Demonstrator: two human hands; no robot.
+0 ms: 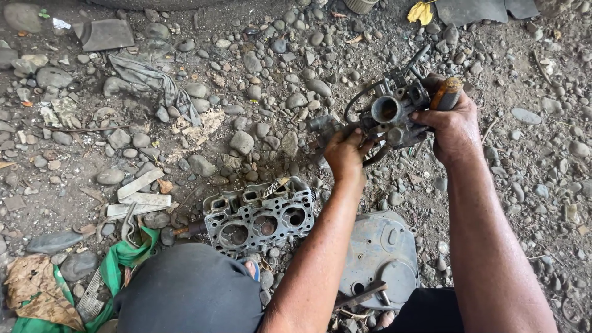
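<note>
Both hands hold a grimy metal carburettor (392, 115) above stony ground (259, 92). The left hand (345, 154) grips it from below, its fingers curled under the body, a thin dark hose looping just beside them. The right hand (453, 123) clasps the other side, fingers pressed against the casting beside its round open bore, thumb over an orange-brown part. Nearer the person than the fingers lie a perforated metal gasket plate (259, 219) and a grey cover (379, 253)
</note>
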